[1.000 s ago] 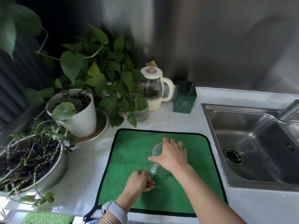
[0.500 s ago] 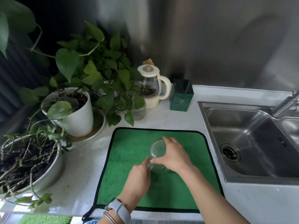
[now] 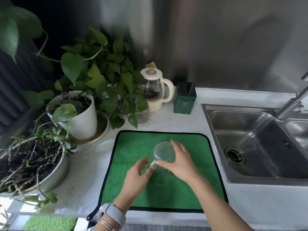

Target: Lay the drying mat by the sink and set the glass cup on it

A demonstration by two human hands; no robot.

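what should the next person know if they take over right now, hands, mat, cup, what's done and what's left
Right hand: wrapped over the glass cup, grip closed on it.
Left hand: open, fingertips at the cup's handle side; contact unclear.
Drying mat: laid flat on the counter, just left of the sink.
Cup: at the mat's middle, apparently upside down; whether it rests fully on the mat is unclear.
Done: mat placed.
Left: settle the cup, let go, withdraw both hands.

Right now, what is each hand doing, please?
Left hand: open, fingertips at the glass cup's handle, not gripping.
Right hand: closed around the glass cup, on the drying mat.
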